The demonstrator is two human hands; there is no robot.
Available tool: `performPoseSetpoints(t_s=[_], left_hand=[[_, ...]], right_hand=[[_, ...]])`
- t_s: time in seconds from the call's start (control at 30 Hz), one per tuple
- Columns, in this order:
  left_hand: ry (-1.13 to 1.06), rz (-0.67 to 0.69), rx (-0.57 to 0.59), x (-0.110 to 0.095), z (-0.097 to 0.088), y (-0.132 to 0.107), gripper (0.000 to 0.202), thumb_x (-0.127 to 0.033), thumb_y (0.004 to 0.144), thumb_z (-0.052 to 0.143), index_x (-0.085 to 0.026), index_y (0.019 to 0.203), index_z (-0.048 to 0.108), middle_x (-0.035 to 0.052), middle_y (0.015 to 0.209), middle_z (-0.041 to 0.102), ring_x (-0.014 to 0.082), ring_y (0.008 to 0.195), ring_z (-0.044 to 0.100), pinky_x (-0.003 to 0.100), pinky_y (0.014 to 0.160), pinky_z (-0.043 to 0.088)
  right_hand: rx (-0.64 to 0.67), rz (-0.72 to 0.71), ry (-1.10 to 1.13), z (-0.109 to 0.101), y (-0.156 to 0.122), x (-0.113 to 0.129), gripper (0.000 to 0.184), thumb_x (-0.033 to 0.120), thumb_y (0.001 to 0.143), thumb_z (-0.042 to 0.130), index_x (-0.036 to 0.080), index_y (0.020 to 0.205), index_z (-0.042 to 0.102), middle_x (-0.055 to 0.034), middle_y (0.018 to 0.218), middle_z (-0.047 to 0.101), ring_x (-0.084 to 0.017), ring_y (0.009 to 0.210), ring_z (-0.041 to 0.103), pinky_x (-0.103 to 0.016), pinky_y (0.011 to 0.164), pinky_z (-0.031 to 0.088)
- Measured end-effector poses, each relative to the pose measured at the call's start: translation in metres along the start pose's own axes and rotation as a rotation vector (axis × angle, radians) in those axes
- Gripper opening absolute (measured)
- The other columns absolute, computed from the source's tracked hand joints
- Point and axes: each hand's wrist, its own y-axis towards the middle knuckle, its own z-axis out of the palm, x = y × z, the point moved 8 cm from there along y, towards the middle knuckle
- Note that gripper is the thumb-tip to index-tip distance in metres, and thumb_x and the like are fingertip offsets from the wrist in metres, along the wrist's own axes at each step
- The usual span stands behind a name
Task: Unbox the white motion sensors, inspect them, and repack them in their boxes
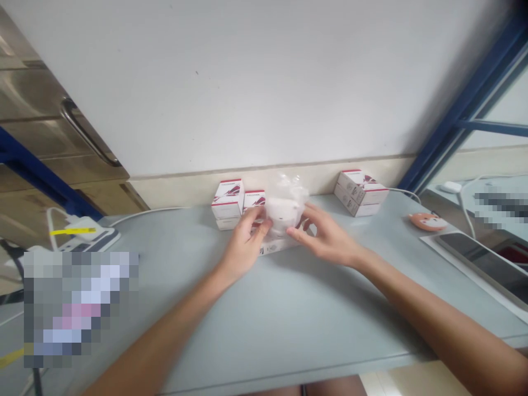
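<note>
Between my two hands is a rounded white plastic device (282, 212); its exact kind is not clear. A clear plastic bag (293, 186) stands up crumpled behind and around it. My left hand (247, 239) grips its left side, thumb on the near face. From the right, my right hand (328, 234) holds it with the thumb in front and the fingers curled behind. Just under the device lies a white printed box (274, 247), partly hidden by it and by my hands.
Red-and-white boxes (227, 201) stand by the wall at left, with another stack (361, 192) at right. A power strip (97, 239) with cables sits on the table (256, 324) at left. An orange animal-shaped item (428, 221) and a dark phone-like slab (482, 258) lie at right.
</note>
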Motion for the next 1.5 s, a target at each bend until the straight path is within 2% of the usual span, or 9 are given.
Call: performPoseSetpoints(t_s=[0.13, 0.23, 0.37, 0.5, 0.7, 0.93, 1.13, 1.33, 1.5], left_hand=[[0.045, 0.001, 0.082, 0.006, 0.001, 0.002, 0.036, -0.048, 0.105, 0.060, -0.019, 0.123, 0.070, 0.0119, 0.128, 0.074, 0.0281, 0.120, 0.067, 0.041, 0.108, 0.049], [0.068, 0.047, 0.090, -0.002, -0.001, 0.000, 0.043, -0.042, 0.102, 0.065, -0.020, 0.139, 0.064, 0.0145, 0.146, 0.066, 0.0294, 0.129, 0.064, 0.044, 0.112, 0.048], [0.024, 0.086, 0.115, -0.015, 0.001, -0.005, 0.064, -0.036, 0.099, 0.071, -0.025, 0.158, 0.048, 0.0139, 0.159, 0.057, 0.0299, 0.144, 0.056, 0.045, 0.121, 0.042], [0.036, 0.041, 0.190, -0.006, 0.008, -0.004, 0.045, -0.042, 0.102, 0.069, -0.022, 0.142, 0.062, 0.0128, 0.141, 0.071, 0.0296, 0.131, 0.066, 0.041, 0.111, 0.051], [0.178, 0.003, 0.258, 0.008, 0.009, -0.003, 0.045, -0.045, 0.096, 0.075, -0.023, 0.135, 0.066, 0.0122, 0.137, 0.073, 0.0338, 0.129, 0.067, 0.047, 0.111, 0.050], [0.068, 0.025, 0.165, -0.004, 0.010, -0.007, 0.053, -0.047, 0.093, 0.079, -0.024, 0.138, 0.062, 0.0116, 0.138, 0.071, 0.0317, 0.130, 0.065, 0.042, 0.108, 0.052], [0.128, -0.049, 0.144, 0.013, 0.007, -0.003, 0.051, -0.052, 0.089, 0.083, -0.024, 0.128, 0.067, 0.0100, 0.131, 0.075, 0.0320, 0.124, 0.068, 0.042, 0.104, 0.052], [-0.085, 0.036, 0.148, -0.018, 0.006, -0.006, 0.063, -0.043, 0.090, 0.084, -0.025, 0.145, 0.057, 0.0133, 0.148, 0.066, 0.0318, 0.138, 0.062, 0.044, 0.114, 0.049], [-0.166, 0.046, 0.073, -0.028, 0.005, -0.009, 0.043, -0.038, 0.093, 0.082, -0.023, 0.128, 0.064, 0.0123, 0.134, 0.072, 0.0285, 0.126, 0.069, 0.040, 0.109, 0.053]], right_hand=[[-0.030, 0.008, 0.019, -0.001, 0.000, -0.002, 0.028, 0.046, 0.104, 0.064, 0.022, 0.117, 0.065, -0.0066, 0.104, 0.071, -0.021, 0.088, 0.065, -0.036, 0.080, 0.054], [-0.006, 0.010, -0.080, 0.004, -0.001, -0.008, 0.026, 0.046, 0.107, 0.058, 0.021, 0.111, 0.067, -0.0083, 0.108, 0.071, -0.022, 0.092, 0.066, -0.037, 0.082, 0.052], [0.091, 0.009, -0.124, 0.010, -0.001, -0.013, 0.031, 0.047, 0.110, 0.052, 0.022, 0.120, 0.068, -0.0115, 0.124, 0.069, -0.025, 0.102, 0.068, -0.039, 0.088, 0.052], [0.106, -0.012, -0.149, 0.009, -0.002, -0.013, 0.035, 0.051, 0.108, 0.056, 0.022, 0.125, 0.065, -0.0129, 0.121, 0.071, -0.025, 0.098, 0.067, -0.039, 0.084, 0.053], [0.096, -0.061, -0.159, 0.015, -0.002, -0.017, 0.039, 0.054, 0.104, 0.062, 0.022, 0.125, 0.066, -0.0149, 0.121, 0.071, -0.030, 0.104, 0.068, -0.045, 0.089, 0.055], [0.113, -0.108, -0.272, 0.019, -0.003, -0.015, 0.026, 0.045, 0.106, 0.060, 0.024, 0.118, 0.070, -0.0157, 0.119, 0.070, -0.034, 0.110, 0.067, -0.052, 0.092, 0.056], [0.062, -0.112, -0.191, 0.010, -0.004, -0.005, 0.052, 0.055, 0.099, 0.070, 0.022, 0.137, 0.057, -0.0177, 0.128, 0.066, -0.032, 0.108, 0.065, -0.049, 0.092, 0.055], [0.044, -0.067, -0.108, 0.010, -0.004, -0.009, 0.029, 0.048, 0.110, 0.051, 0.023, 0.113, 0.065, -0.0108, 0.109, 0.069, -0.027, 0.102, 0.067, -0.042, 0.088, 0.055], [-0.023, -0.121, -0.101, 0.007, -0.007, 0.003, 0.037, 0.047, 0.107, 0.058, 0.023, 0.134, 0.059, -0.0132, 0.119, 0.071, -0.028, 0.103, 0.066, -0.043, 0.088, 0.055]])
